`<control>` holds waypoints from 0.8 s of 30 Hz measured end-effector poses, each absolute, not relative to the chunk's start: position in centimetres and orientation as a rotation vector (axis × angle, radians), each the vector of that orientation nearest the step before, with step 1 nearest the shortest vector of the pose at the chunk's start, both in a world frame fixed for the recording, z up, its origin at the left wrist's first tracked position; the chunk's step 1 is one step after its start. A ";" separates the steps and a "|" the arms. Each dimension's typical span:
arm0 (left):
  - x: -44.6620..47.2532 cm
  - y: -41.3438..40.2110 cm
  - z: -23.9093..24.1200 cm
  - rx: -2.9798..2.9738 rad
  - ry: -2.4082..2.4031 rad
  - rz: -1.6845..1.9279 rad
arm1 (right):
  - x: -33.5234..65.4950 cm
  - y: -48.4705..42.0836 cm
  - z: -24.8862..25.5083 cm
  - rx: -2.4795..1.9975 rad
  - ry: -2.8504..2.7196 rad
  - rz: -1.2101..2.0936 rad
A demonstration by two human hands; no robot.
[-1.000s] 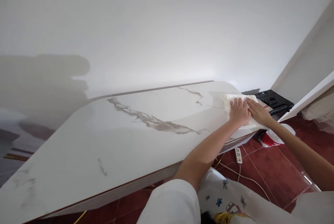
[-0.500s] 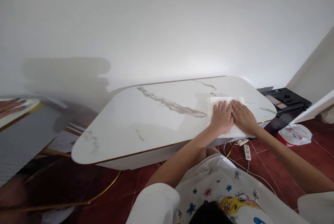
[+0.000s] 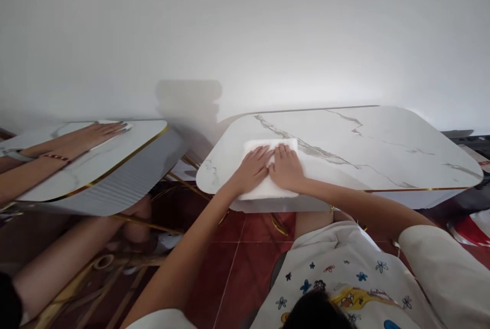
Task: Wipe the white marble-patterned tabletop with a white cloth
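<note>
A white folded cloth [image 3: 264,146] lies near the left front edge of a white marble-patterned table top [image 3: 367,140] with a gold rim. My left hand [image 3: 253,168] and my right hand [image 3: 285,165] rest side by side on the cloth, palms down and fingers stretched flat. Both press the cloth against the table. Neither hand grips anything.
To the left stands a second marble table [image 3: 111,165] with a gold rim; another person's hand [image 3: 90,135] lies flat on it. That person's other arm [image 3: 65,257] reaches below. Red floor tiles [image 3: 245,262] lie underneath. A white wall [image 3: 245,32] stands behind.
Both hands slid the cloth leftward across the table, from its right end to its left front part. The view swung left, bringing the second table and the other person's arms into sight.
</note>
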State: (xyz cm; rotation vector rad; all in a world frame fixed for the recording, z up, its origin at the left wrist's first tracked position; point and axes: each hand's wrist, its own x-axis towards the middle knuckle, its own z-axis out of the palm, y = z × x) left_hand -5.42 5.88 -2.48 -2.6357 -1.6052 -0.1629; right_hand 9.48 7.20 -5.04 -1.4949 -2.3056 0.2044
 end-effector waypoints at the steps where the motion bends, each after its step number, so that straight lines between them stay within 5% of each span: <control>1: -7.4 6.1 -2.5 -2.629 -1.616 -0.186 | 7.6 7.1 -4.5 -1.480 -2.320 0.220; 9: -18.0 7.2 -2.5 -2.594 -1.685 -0.381 | -2.3 6.2 -2.5 -1.325 -2.270 0.372; 24: -20.6 15.3 -3.4 -2.512 -1.741 -0.748 | -6.0 14.0 -2.9 -1.321 -2.210 0.366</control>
